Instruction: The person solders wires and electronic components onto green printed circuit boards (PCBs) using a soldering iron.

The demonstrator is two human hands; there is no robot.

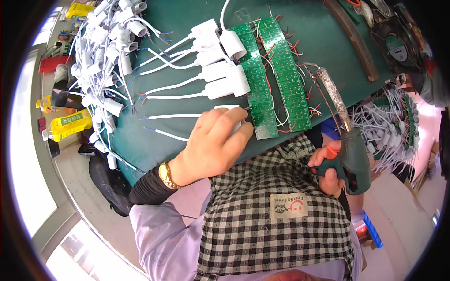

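soldering gun [355, 159] sits gripped in the right hand [331, 181]; left hand [212, 146] grasps a white socket [227, 107].

Left hand [216, 144] arched — right hand [331, 181] curled

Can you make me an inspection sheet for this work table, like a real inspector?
Surface: dark green table, partly covered.
Job's things: green circuit boards in two strips; a row of white sockets beside them.
Clutter: socket heap at left; brown bar and black fan toward upper right.
Hands: left hand rests on the row's near end, grip partly hidden; right hand holds a soldering gun.
Cables: white wires run left from the row.
Surroundings: yellow bottle at left; another white heap at right.
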